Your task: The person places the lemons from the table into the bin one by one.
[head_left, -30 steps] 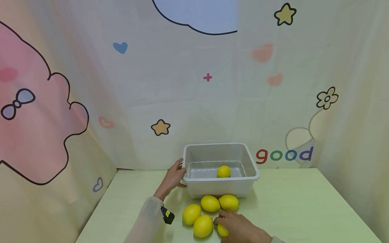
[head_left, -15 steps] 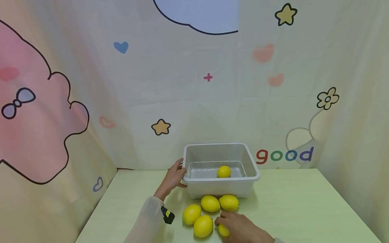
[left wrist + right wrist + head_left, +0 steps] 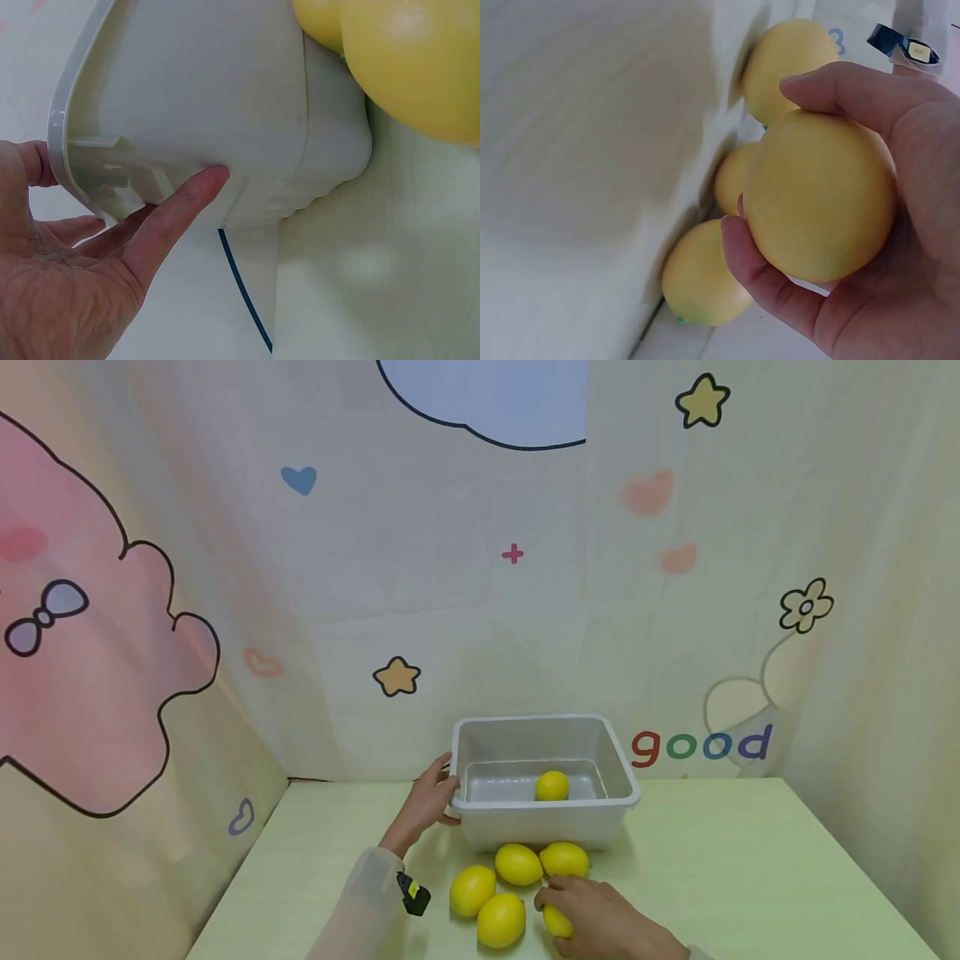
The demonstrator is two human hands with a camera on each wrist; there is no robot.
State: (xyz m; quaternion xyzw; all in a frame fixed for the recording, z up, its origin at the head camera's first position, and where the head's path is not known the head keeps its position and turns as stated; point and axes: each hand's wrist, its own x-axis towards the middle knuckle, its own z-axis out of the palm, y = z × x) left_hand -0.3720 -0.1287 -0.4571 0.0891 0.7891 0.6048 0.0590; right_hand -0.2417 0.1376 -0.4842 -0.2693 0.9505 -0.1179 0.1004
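Observation:
In the head view my left hand point(image 3: 429, 797) holds the left side of a light grey plastic bin point(image 3: 543, 822). The left wrist view shows its fingers spread around the rim, one fingertip point(image 3: 214, 178) resting against the outer wall. My right hand point(image 3: 603, 917) grips a yellow lemon point(image 3: 557, 922) in front of the bin, thumb and fingers curled round it. In the right wrist view this lemon point(image 3: 821, 195) fills the grasp, with other lemons behind it. One lemon point(image 3: 552, 786) lies inside the bin.
Two lemons, a left one point(image 3: 518, 865) and a right one point(image 3: 565, 859), lie against the bin's front. Two more, one farther point(image 3: 472, 891) and one nearer point(image 3: 501, 920), lie left of my right hand. A printed curtain point(image 3: 525, 635) hangs behind the pale green table point(image 3: 720, 860).
My right hand has shifted slightly right and away from the nearest lemon, and the lemon in its grasp has moved with it. The left hand and bin stay in place.

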